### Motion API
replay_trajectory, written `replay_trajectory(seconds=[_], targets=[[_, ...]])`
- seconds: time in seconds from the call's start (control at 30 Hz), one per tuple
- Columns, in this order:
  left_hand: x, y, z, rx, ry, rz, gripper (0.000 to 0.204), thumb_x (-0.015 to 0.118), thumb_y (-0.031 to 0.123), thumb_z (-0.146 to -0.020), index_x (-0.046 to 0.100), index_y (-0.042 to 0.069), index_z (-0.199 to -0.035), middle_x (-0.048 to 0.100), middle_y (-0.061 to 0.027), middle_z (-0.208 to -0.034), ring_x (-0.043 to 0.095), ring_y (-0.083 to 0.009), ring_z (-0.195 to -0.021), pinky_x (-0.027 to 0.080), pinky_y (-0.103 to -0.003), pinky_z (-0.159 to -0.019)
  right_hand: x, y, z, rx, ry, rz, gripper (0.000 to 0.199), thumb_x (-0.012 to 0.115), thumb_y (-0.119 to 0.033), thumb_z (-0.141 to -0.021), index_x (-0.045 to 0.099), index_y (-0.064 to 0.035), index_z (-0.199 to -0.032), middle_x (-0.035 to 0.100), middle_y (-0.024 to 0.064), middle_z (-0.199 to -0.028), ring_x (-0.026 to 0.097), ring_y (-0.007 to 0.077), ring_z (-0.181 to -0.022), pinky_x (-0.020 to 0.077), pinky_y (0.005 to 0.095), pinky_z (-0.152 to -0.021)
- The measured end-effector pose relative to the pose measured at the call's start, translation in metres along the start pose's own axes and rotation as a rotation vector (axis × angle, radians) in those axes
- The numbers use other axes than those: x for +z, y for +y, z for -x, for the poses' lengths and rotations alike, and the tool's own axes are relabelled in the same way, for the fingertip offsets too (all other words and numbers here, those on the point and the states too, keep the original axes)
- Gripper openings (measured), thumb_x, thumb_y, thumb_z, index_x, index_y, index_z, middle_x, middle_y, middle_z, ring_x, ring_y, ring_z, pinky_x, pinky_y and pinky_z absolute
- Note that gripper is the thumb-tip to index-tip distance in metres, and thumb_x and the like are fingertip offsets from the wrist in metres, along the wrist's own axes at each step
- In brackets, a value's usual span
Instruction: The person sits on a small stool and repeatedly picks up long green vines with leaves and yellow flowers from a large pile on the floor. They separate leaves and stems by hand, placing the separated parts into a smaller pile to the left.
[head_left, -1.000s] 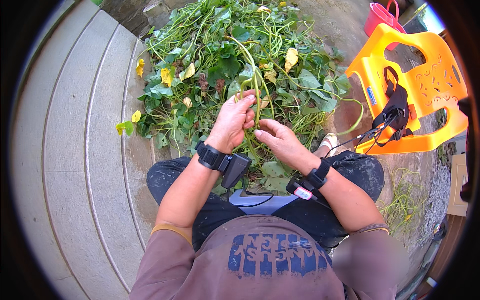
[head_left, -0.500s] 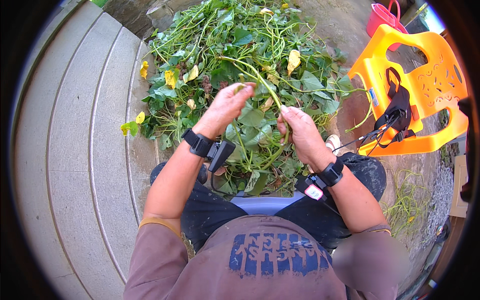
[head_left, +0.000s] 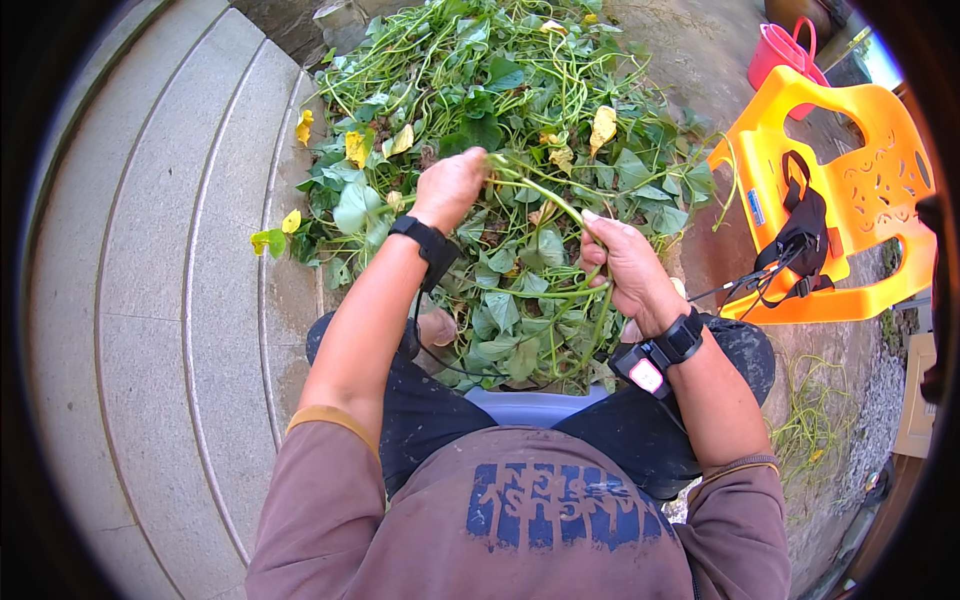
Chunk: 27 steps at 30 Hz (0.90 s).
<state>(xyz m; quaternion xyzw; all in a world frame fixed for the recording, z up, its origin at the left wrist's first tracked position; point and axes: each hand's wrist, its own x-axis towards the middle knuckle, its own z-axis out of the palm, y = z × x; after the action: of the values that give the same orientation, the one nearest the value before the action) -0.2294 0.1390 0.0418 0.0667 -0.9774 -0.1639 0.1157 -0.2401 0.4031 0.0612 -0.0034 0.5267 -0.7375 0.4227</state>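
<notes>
A green leafy vine (head_left: 548, 194) stretches between my two hands above a heap of vines and leaves (head_left: 430, 75). My right hand (head_left: 628, 262) is closed round its lower part, and stems trail down below the fingers. At the vine's upper end, my left hand (head_left: 450, 190) is closed with its fingertips against the stem. Those fingertips are slightly blurred. A pale green leaf (head_left: 356, 208) shows to the left of my left wrist. Dark straps with small devices circle both wrists.
Stone steps (head_left: 150, 250) rise along the left. At the right is an orange plastic chair (head_left: 875, 185) with a black strapped bag (head_left: 803, 225) and cables on it. A pink bucket (head_left: 775, 52) stands behind. Loose stems (head_left: 815, 410) lie at the lower right. Pale purple plastic (head_left: 535, 408) shows between my legs.
My left hand has moved up slightly and its fingers have closed more. My right hand keeps its hold on the vine. The pale leaf now shows beside my left wrist.
</notes>
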Motion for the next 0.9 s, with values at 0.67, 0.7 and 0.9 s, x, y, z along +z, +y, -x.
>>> replay_trajectory(seconds=[0.67,0.7,0.9], targets=[[0.038,0.056,0.026,0.128,-0.269,0.739,0.025,0.049,0.025,-0.091,0.059,0.001,-0.093,0.060,-0.0045,-0.078,0.053,-0.0128,-0.072,0.045,-0.027,-0.068,-0.015,0.000,-0.008,0.128,-0.029,-0.260,0.023,0.049,-0.029,-0.091,0.047,-0.0106,-0.078,0.039,-0.0063,-0.055,0.036,0.0064,-0.050,0.0266,0.0198,-0.040],[0.038,0.052,0.022,0.020,-0.158,0.444,0.022,0.049,0.021,-0.091,0.058,0.002,-0.088,0.059,-0.0056,-0.076,0.052,-0.0123,-0.071,0.044,-0.028,-0.066,-0.016,0.000,-0.007,0.113,-0.010,-0.255,0.023,0.049,-0.029,-0.091,0.047,-0.0107,-0.078,0.039,-0.0063,-0.055,0.036,0.0064,-0.050,0.0265,0.0197,-0.040],[0.016,0.050,0.033,-0.383,-0.472,0.969,0.025,0.047,0.030,-0.093,0.055,0.006,-0.094,0.062,-0.0035,-0.083,0.058,-0.0108,-0.077,0.048,-0.025,-0.068,-0.034,-0.011,-0.008,0.000,-0.046,-0.284,0.021,0.050,-0.028,-0.091,0.047,-0.0098,-0.080,0.042,-0.0056,-0.056,0.037,0.0071,-0.048,0.0283,0.0211,-0.041]])
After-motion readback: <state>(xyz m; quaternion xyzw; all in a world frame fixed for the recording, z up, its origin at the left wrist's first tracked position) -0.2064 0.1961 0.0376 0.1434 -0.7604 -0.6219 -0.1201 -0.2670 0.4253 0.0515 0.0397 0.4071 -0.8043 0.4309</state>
